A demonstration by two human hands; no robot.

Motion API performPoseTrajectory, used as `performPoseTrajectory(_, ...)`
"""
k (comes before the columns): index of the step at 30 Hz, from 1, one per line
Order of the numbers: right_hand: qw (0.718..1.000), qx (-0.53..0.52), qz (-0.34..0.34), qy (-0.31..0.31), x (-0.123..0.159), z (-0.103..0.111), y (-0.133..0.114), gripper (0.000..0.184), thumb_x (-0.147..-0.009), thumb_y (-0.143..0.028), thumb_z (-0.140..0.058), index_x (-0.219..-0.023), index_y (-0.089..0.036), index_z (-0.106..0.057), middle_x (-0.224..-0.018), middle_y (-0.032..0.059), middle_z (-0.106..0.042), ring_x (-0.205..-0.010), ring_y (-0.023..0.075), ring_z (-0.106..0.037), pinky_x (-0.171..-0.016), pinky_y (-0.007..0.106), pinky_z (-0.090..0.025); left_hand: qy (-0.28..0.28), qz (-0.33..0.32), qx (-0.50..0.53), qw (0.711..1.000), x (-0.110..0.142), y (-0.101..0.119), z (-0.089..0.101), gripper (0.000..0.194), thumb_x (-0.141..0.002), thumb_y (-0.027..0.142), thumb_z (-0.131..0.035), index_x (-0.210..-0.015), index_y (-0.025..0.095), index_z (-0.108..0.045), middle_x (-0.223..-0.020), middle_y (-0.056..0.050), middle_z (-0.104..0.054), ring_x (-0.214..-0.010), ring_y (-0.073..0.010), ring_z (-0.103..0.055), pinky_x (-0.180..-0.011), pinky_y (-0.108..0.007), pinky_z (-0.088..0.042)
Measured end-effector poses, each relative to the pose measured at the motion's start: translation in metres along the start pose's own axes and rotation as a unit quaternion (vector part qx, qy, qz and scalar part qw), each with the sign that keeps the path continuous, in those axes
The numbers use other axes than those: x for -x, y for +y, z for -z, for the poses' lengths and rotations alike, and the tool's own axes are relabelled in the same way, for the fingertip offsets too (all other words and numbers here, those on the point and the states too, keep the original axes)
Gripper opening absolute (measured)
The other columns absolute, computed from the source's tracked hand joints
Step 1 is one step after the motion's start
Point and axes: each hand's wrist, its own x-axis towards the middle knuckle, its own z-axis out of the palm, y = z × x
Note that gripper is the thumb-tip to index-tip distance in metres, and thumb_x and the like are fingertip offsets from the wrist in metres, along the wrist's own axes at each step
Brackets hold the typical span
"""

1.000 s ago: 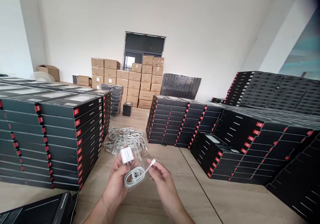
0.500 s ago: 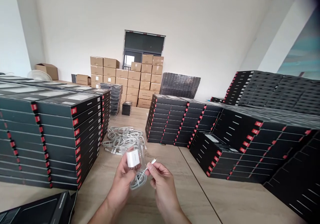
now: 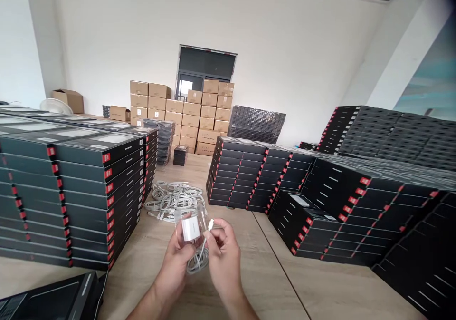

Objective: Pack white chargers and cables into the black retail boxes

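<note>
In the head view, the plug end (image 3: 211, 223) of the cable had just come in from off to the right, and it stood upright right beside the white adapter (image 3: 191, 228); cable end and adapter were thus close together between the hands. The right hand (image 3: 225, 256) pinched the cable just below the plug, thumb against curled fingers. The left hand (image 3: 175, 260) was partly closed, its thumb over the lower part of a clear plastic wrapping (image 3: 179, 218) around the adapter, above the tabletop (image 3: 263, 267). The adapter looked clean and boxy, with small print I couldn't read. Below it hung the pale coiled cable (image 3: 196, 264), and beyond lay a loose heap of cables (image 3: 178, 197).
</note>
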Motion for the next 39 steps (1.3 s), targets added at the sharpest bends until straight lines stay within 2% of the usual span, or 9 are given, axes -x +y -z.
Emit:
performPoseTrajectory(7, 0.992, 0.082, -0.004, -0.101, -0.007, 0.008, -0.001, 0.04, -0.082, -0.03, -0.056, -0.119, -0.017, -0.065, -0.086, 0.007, -0.074, -0.072, 0.0232, -0.065, -0.07, 0.032, -0.05, 0.007, 0.023, 0.034, 0.999, 0.003, 0.003, -0.003, 0.065, -0.06, 0.014, -0.076, -0.122, 0.027, -0.059, -0.115, -0.007, -0.07, -0.102, -0.0264, -0.066, -0.087, -0.034, -0.05)
performPoseTrajectory(11, 0.988, 0.123, 0.021, -0.089, -0.008, 0.009, 0.0, 0.041, -0.083, -0.025, -0.054, -0.123, -0.018, -0.058, -0.079, 0.0054, -0.074, -0.064, 0.0212, -0.065, -0.064, 0.03, -0.049, 0.004, 0.029, 0.049, 0.998, 0.003, 0.003, -0.006, 0.067, -0.063, 0.012, -0.072, -0.126, 0.024, -0.056, -0.105, -0.008, -0.072, -0.09, -0.0246, -0.068, -0.079, -0.032, -0.051)
performPoseTrajectory(15, 0.986, 0.131, 0.033, -0.096, -0.009, 0.01, 0.0, 0.032, -0.083, -0.03, -0.054, -0.11, -0.017, -0.067, -0.084, 0.008, -0.074, -0.071, 0.023, -0.067, -0.067, 0.031, -0.052, 0.004, 0.029, 0.066, 0.997, 0.002, 0.004, -0.007, 0.058, -0.062, 0.01, -0.072, -0.117, 0.022, -0.061, -0.096, -0.005, -0.072, -0.081, -0.0193, -0.067, -0.071, -0.026, -0.049)
performPoseTrajectory(20, 0.983, 0.153, 0.025, -0.097, -0.011, 0.013, 0.002, 0.041, -0.081, -0.043, -0.059, -0.107, -0.016, -0.074, -0.071, 0.0067, -0.074, -0.065, 0.025, -0.067, -0.061, 0.032, -0.055, -0.005, 0.045, 0.077, 0.996, 0.004, 0.006, -0.008, 0.055, -0.059, 0.006, -0.07, -0.111, 0.023, -0.063, -0.091, -0.002, -0.071, -0.072, -0.0146, -0.065, -0.066, -0.023, -0.047)
performPoseTrajectory(23, 0.98, 0.173, 0.021, -0.098, -0.012, 0.015, 0.004, 0.042, -0.083, -0.042, -0.055, -0.109, -0.015, -0.073, -0.067, 0.0059, -0.074, -0.063, 0.0251, -0.068, -0.058, 0.032, -0.055, -0.021, 0.041, 0.068, 0.997, 0.004, 0.005, -0.008, 0.047, -0.06, 0.005, -0.067, -0.105, 0.022, -0.066, -0.084, -0.001, -0.07, -0.066, -0.0131, -0.063, -0.063, -0.023, -0.046)
performPoseTrajectory(26, 0.971, 0.208, 0.019, -0.115, -0.014, 0.016, 0.007, 0.041, -0.086, -0.036, -0.049, -0.112, -0.015, -0.072, -0.074, 0.0076, -0.076, -0.07, 0.0264, -0.07, -0.064, 0.035, -0.057, -0.037, 0.041, 0.061, 0.997, 0.003, 0.003, -0.007, 0.043, -0.061, 0.005, -0.065, -0.1, 0.021, -0.067, -0.078, 0.0, -0.069, -0.061, -0.0119, -0.061, -0.063, -0.024, -0.045)
performPoseTrajectory(31, 0.92, 0.35, 0.058, -0.163, -0.015, 0.015, 0.004, 0.041, -0.086, -0.021, -0.042, -0.116, -0.016, -0.07, -0.108, 0.0124, -0.073, -0.096, 0.0274, -0.069, -0.086, 0.038, -0.052, -0.021, 0.027, 0.062, 0.997, 0.001, 0.0, -0.001, 0.042, -0.06, 0.004, -0.064, -0.099, 0.019, -0.068, -0.083, -0.002, -0.071, -0.069, -0.0144, -0.063, -0.066, -0.024, -0.045)
performPoseTrajectory(36, 0.847, 0.496, 0.074, -0.175, -0.009, 0.011, -0.009, 0.045, -0.084, -0.017, -0.05, -0.126, -0.026, -0.063, -0.096, 0.0078, -0.074, -0.083, 0.0252, -0.07, -0.071, 0.032, -0.052, -0.018, 0.028, 0.063, 0.997, 0.001, 0.004, 0.003, 0.041, -0.062, 0.005, -0.063, -0.1, 0.019, -0.068, -0.081, -0.001, -0.07, -0.069, -0.0146, -0.063, -0.066, -0.024, -0.044)
performPoseTrajectory(39, 0.81, 0.548, 0.119, -0.172, -0.006, 0.008, -0.011, 0.045, -0.083, -0.012, -0.05, -0.125, -0.02, -0.064, -0.097, 0.0095, -0.073, -0.086, 0.0257, -0.069, -0.073, 0.031, -0.051, -0.033, 0.024, 0.042, 0.998, 0.001, 0.006, 0.0, 0.042, -0.062, 0.005, -0.064, -0.101, 0.019, -0.068, -0.085, -0.002, -0.07, -0.073, -0.0149, -0.062, -0.068, -0.023, -0.045)
